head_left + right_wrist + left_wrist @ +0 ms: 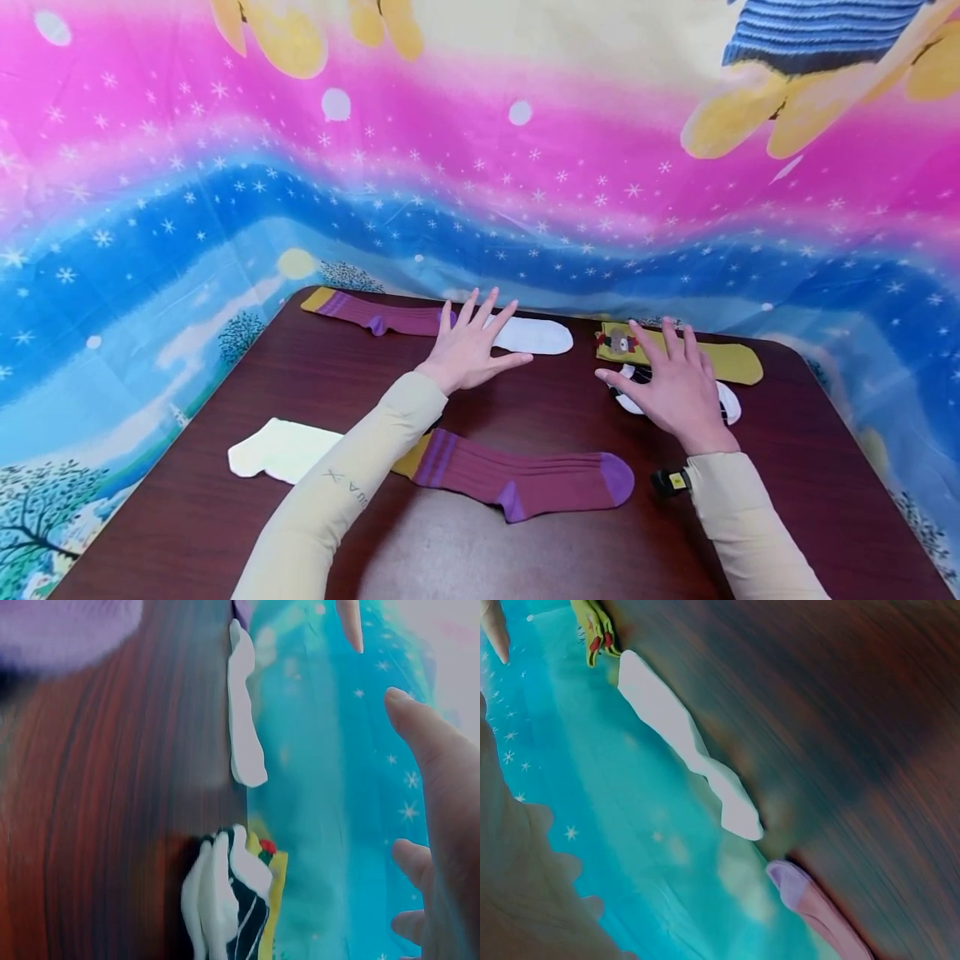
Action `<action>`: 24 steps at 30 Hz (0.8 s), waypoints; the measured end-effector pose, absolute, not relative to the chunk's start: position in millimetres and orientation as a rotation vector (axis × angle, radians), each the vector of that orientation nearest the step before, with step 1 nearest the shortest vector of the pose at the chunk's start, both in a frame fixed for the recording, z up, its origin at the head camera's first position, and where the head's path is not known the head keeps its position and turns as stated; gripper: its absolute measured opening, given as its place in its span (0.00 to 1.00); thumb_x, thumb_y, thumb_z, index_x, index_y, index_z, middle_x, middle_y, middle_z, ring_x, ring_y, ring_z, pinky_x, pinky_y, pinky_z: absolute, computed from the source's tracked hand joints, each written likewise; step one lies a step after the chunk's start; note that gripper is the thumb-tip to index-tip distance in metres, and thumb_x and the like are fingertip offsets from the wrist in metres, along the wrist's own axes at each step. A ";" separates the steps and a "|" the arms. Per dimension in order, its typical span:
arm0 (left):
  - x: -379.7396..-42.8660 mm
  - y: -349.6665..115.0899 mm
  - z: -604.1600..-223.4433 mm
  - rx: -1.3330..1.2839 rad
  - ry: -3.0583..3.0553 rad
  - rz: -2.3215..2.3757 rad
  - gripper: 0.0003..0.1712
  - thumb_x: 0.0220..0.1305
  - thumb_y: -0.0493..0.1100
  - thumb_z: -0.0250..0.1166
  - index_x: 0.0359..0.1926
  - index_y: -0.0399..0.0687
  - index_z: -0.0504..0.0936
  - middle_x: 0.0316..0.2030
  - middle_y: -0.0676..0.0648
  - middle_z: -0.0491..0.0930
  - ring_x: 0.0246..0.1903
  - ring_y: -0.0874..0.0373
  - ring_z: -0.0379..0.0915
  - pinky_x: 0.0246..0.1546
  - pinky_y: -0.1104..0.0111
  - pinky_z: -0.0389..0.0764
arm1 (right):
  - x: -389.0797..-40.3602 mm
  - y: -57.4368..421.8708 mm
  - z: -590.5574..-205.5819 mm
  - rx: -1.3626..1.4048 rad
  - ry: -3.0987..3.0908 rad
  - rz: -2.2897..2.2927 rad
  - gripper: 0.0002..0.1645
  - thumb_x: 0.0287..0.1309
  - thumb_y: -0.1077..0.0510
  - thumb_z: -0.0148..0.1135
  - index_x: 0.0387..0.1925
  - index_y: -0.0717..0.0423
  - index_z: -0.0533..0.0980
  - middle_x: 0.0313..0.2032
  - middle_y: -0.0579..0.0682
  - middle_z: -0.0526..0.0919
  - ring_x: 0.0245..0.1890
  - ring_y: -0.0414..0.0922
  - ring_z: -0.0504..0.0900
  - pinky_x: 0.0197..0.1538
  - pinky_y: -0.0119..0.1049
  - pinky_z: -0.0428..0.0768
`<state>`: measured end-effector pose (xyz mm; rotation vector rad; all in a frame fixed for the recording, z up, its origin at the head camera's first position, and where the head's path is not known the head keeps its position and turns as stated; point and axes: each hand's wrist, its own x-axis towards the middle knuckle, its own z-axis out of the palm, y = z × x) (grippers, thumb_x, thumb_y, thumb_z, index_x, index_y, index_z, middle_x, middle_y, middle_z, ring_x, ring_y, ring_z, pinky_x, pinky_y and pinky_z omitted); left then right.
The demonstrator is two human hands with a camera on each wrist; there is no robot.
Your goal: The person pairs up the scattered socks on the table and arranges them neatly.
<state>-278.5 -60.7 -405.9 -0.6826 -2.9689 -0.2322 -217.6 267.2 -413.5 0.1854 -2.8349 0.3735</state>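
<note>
Both hands hover over the table with fingers spread and nothing in them. My left hand (pixel 467 348) overlaps the gap between a maroon sock (pixel 408 322) with a yellow cuff and a white sock (pixel 534 335) at the back edge. The right hand (pixel 681 390) is above a mustard sock (pixel 733 362) with an animal face and a black-and-white sock bundle (pixel 217 892), partly hiding both. Nearer lies a second maroon sock (pixel 551 483) with purple heel and toe. Another white sock (pixel 281 450) lies front left, partly covered by the left forearm.
The dark wood table (pixel 480 550) carries all the socks. A patterned cloth (pixel 480 200) in pink and blue hangs behind and around its edges. A small black device (pixel 667 482) sits at the right wrist.
</note>
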 end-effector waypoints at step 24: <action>-261.7 -105.8 -397.3 -0.667 -2.925 -0.267 0.56 0.59 0.88 0.40 0.81 0.72 0.40 0.81 0.51 0.34 0.78 0.48 0.24 0.70 0.37 0.34 | -215.4 233.9 -407.5 0.237 -2.822 0.392 0.61 0.53 0.15 0.53 0.81 0.36 0.52 0.79 0.62 0.44 0.77 0.64 0.34 0.68 0.72 0.43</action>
